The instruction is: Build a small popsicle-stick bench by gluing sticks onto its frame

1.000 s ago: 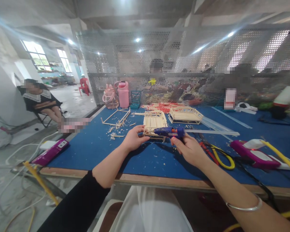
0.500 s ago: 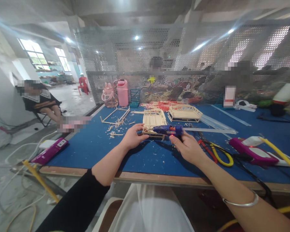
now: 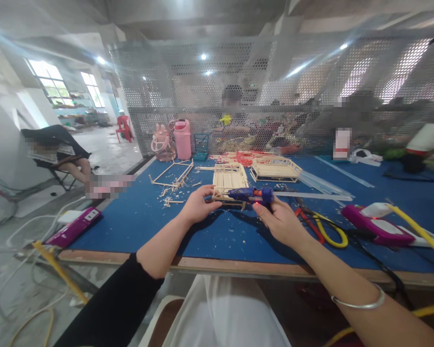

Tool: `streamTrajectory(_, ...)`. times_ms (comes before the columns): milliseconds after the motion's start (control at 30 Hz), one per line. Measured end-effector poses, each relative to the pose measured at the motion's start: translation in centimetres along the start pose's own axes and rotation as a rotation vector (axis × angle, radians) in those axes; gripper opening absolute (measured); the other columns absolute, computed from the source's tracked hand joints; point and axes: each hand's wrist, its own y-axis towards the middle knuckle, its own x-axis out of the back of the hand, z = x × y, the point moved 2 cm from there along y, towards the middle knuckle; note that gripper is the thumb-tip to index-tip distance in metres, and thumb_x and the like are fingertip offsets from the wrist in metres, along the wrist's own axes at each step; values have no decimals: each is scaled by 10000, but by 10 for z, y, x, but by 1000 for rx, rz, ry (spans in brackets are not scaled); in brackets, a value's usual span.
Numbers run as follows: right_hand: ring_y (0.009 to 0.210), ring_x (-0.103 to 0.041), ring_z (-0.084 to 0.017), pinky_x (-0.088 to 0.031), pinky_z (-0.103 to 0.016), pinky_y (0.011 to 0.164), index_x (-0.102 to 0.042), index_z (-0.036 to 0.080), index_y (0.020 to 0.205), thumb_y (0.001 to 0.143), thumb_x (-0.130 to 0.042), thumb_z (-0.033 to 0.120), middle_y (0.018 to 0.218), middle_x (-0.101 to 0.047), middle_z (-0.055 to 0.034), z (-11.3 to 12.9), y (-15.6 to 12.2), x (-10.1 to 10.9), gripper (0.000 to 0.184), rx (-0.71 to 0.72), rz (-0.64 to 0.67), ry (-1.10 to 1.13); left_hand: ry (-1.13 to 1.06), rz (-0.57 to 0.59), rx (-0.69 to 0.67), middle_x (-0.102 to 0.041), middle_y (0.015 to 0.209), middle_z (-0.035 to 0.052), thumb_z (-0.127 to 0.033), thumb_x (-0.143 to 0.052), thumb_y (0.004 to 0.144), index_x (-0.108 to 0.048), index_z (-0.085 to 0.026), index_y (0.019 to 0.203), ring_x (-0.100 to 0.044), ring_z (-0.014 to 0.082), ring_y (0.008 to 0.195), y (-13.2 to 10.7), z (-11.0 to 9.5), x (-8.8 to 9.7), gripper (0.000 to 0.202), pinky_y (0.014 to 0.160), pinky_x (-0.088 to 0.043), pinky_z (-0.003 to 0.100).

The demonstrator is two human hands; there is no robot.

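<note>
– What is the person at the blue table (image 3: 141,221) doing?

– The right hand (image 3: 280,222) is gripping a blue glue gun (image 3: 251,194), fingers wrapped round its handle. The gun is lying nearly level above the table, with its nozzle pointing left.

– And the other hand?

– The left hand (image 3: 198,206) is pinching the near end of a small stick frame (image 3: 227,199), thumb on top and fingers curled under. The frame is sitting low over the mat, between the two hands and right at the nozzle. I'm not managing to see whether the tip is touching the wood.

– What is lying around them?

– A flat stick panel (image 3: 230,176) is resting just behind the frame, and a finished stick tray (image 3: 275,169) is sitting to the right of that. A clear glue rod (image 3: 313,195) is sticking out of the back of the gun. Pliers (image 3: 327,230) with yellow handles are lying just beside the right hand, and a magenta power strip (image 3: 378,227) is glowing further right. Wood scraps (image 3: 168,198) are littering the mat to the left.

– Anything at the far edge?

– A pink bottle (image 3: 183,140) is standing by the mesh screen (image 3: 275,86), next to a teal basket (image 3: 201,146). Another person (image 3: 58,149) is sitting on a chair well off to the left.
</note>
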Motion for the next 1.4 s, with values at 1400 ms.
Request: streamTrajectory(1400, 979, -634, -260, -492, -350, 826, -656, 167, 982, 854, -391, 486, 1027, -698, -111, -14, -7, -2, 434, 10, -26, -79, -42, -13, 35, -574, 1185, 105, -183, -683, 619, -694, -161, 818, -548, 236, 1108, 0, -3, -1, 201, 863, -506, 333)
